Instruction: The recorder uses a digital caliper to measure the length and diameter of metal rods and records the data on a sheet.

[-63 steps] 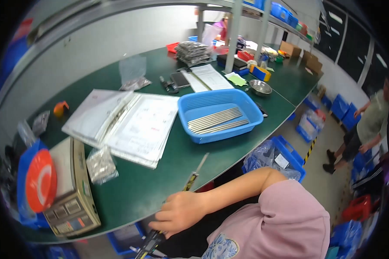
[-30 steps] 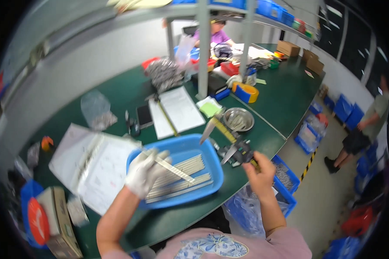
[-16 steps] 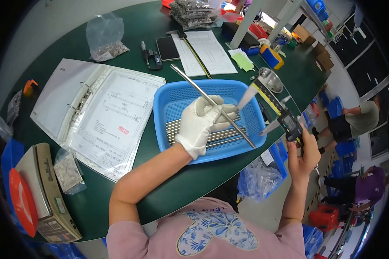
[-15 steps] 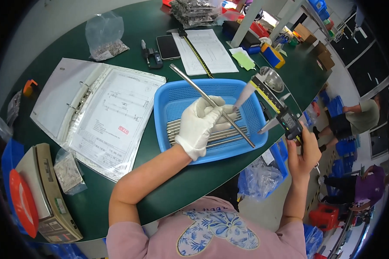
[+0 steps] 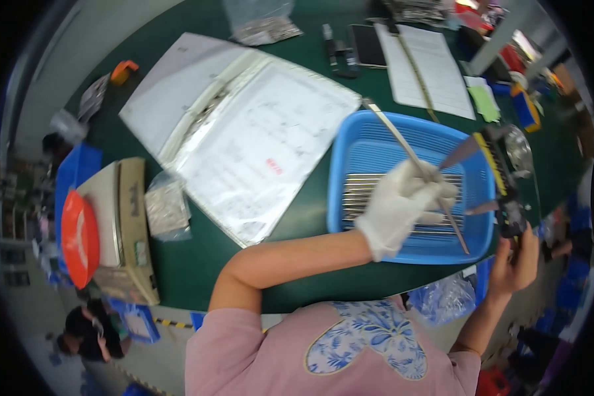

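My left hand (image 5: 399,206), in a white glove, is closed around a slim metal rod (image 5: 393,129), which slants from upper left to lower right. It is over a blue plastic basket (image 5: 336,191), where several similar metal rods (image 5: 360,199) lie side by side. My bare right hand (image 5: 518,265) grips a digital caliper (image 5: 497,158) by its lower end, at the basket's right side. The caliper's jaws stand apart and point left toward the held rod. Blur hides whether a jaw touches the rod.
An open ring binder (image 5: 264,148) with drawings lies left of the basket. A weighing scale (image 5: 129,224) with a red-orange tray (image 5: 79,239) stands further left. Behind are a phone (image 5: 367,46), paper sheets (image 5: 422,69) and a micrometer-like tool (image 5: 340,53). A small metal bowl (image 5: 518,152) sits beyond the caliper.
My view has swung left, so the table's things appear further right and the picture is blurred. Both hands keep their holds on the rod and caliper; the rod looks tilted more steeply.
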Motion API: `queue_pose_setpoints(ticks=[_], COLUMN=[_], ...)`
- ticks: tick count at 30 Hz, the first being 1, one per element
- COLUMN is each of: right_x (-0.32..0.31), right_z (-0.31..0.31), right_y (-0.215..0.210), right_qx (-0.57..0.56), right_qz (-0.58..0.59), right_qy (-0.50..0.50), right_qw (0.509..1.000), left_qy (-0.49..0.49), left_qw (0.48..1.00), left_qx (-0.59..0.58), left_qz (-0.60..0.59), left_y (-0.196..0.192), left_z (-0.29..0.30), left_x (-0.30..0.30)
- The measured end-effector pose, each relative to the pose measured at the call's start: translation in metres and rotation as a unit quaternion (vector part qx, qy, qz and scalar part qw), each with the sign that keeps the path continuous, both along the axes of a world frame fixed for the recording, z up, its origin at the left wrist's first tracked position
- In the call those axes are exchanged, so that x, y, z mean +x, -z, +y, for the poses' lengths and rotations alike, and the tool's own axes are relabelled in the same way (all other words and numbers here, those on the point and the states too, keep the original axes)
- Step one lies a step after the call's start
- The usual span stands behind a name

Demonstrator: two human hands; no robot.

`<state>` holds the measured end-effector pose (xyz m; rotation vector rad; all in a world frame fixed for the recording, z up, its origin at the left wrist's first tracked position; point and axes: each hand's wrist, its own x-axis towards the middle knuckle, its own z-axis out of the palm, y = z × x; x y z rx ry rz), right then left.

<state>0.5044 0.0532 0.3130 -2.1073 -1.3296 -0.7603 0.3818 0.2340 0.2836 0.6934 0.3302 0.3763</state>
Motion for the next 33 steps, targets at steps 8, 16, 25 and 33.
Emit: queue_pose_setpoints(ticks=[8,16,25,33], right_x=[0.002,0.000,0.005,0.006], right_z=[0.029,0.027,0.028,0.031], right_y=[-0.001,0.005,0.006,0.008], right_qx=[-0.020,0.003,0.003,0.001], right_qz=[-0.014,-0.001,-0.009,-0.016], right_qy=[-0.040,-0.022,-0.032,-0.043], right_qw=[0.999,1.000,0.999,0.999], left_qy=[-0.030,-0.009,-0.014,-0.020], left_qw=[0.998,0.997,0.997,0.998], left_qx=[0.010,0.040,0.008,0.015], left_qz=[0.056,0.059,0.069,0.063], left_y=[-0.006,-0.001,-0.002,-0.001], left_z=[0.009,0.007,0.008,0.008], left_x=[-0.006,-0.004,-0.002,-0.002])
